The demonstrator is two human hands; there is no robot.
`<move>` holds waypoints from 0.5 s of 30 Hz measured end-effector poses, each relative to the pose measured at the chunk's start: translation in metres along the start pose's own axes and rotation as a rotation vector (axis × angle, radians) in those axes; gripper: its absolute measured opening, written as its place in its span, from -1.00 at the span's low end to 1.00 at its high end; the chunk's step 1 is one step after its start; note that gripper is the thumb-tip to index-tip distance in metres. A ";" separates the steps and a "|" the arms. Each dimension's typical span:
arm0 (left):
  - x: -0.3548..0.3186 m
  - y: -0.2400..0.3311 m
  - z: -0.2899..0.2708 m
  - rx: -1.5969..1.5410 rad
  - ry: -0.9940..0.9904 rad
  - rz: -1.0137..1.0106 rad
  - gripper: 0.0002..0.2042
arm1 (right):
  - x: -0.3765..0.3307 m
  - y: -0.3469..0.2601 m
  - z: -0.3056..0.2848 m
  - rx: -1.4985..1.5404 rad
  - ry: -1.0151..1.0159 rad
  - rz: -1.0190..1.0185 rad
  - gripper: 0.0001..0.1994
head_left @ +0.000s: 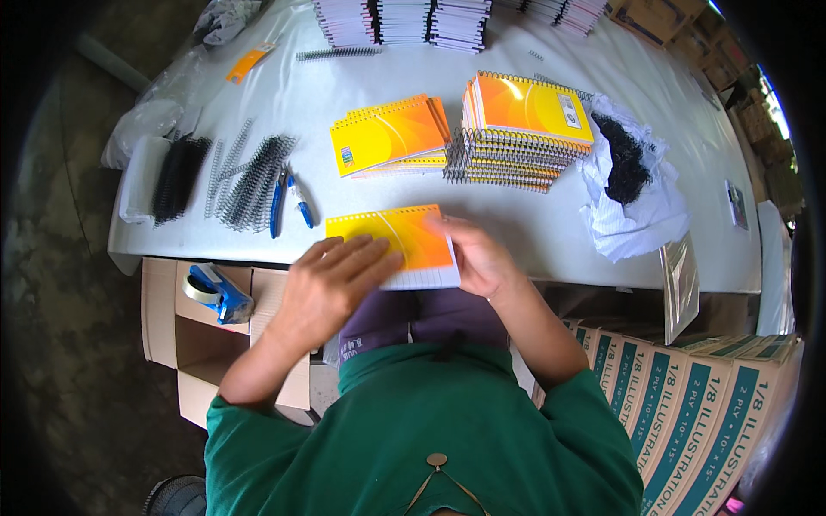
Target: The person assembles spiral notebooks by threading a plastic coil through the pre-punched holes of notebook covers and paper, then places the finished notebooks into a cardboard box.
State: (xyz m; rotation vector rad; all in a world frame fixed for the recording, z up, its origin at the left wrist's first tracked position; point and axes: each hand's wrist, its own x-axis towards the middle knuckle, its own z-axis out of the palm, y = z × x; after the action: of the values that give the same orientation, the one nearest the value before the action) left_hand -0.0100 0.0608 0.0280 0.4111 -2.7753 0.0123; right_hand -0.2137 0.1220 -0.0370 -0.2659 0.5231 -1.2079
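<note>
white table [551, 232], notebook stacks [516, 129], wire coils [254, 181]

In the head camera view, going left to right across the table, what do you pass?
Black binding coils → loose wire spirals → blue-handled pliers → unbound yellow-orange notebook stack → tall spiral-bound notebook stack → white bag of black pieces.

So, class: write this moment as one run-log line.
left hand: flat on yellow-orange notepad | right hand: grips its right edge | notepad: on white table, near edge | behind: bound notebook stack
</note>
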 end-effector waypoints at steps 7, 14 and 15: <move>-0.009 -0.031 0.053 -0.828 0.251 -0.631 -0.40 | 0.008 -0.004 0.001 -0.737 -0.079 -0.615 -0.64; -0.007 -0.086 0.068 0.097 0.217 -0.656 -0.54 | 0.022 0.006 -0.037 -1.052 -0.010 -0.522 -0.68; -0.005 -0.112 0.056 0.132 0.253 -0.732 -0.58 | 0.021 0.006 -0.035 -1.088 -0.010 -0.520 -0.69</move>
State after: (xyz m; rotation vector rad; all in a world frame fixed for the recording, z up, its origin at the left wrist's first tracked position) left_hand 0.0082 -0.0478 -0.0313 1.3273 -2.2366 0.0668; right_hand -0.2218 0.1073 -0.0743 -1.3967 1.1196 -1.3073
